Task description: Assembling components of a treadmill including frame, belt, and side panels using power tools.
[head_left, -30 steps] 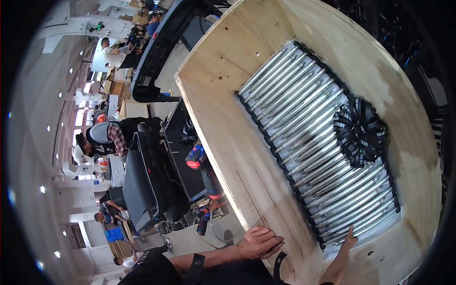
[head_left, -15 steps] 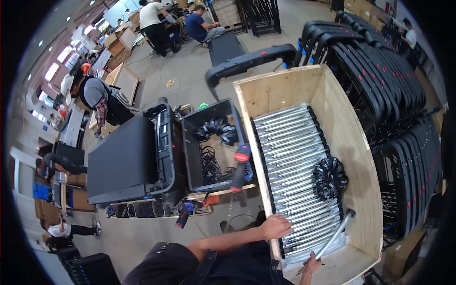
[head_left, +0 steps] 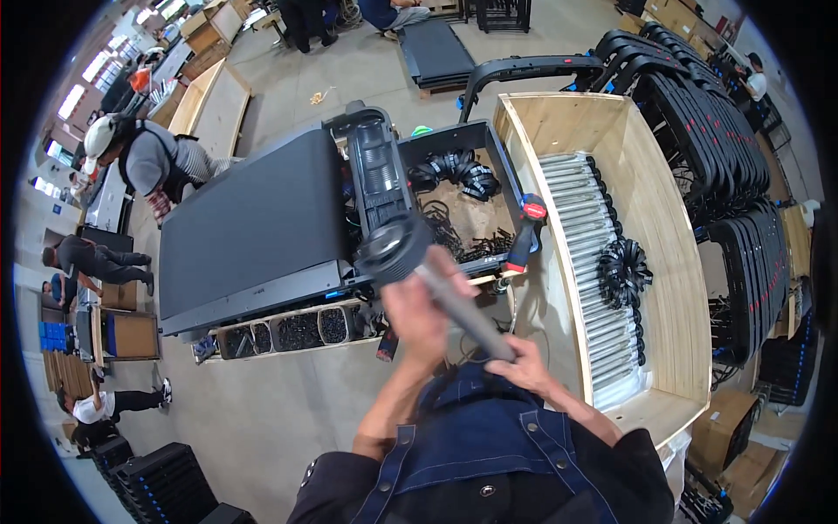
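Note:
A silver-grey tube (head_left: 471,321) with a round black end (head_left: 394,248) is held up slantwise in front of my body. My left hand (head_left: 417,319), blurred by motion, is closed around it just below the black end. My right hand (head_left: 524,365) grips its lower end with the fingers wrapped round. Behind the black end lies a treadmill frame (head_left: 374,162) with a black deck (head_left: 253,227). To the right, a wooden crate (head_left: 668,323) contains a row of silver tubes (head_left: 583,236) with black ends and a bundle of black rings (head_left: 624,272).
A grey bin (head_left: 449,140) of black parts stands between treadmill and crate, with a red-and-blue power driver (head_left: 526,231) at its corner. Small trays (head_left: 297,330) of fasteners line the treadmill's near side. Black frames (head_left: 707,131) stack at right. A co-worker (head_left: 148,157) stands at left.
My right hand has brought the tube out of the crate to in front of my body. My left hand has left the crate's edge and closed on the tube. The view has swung left.

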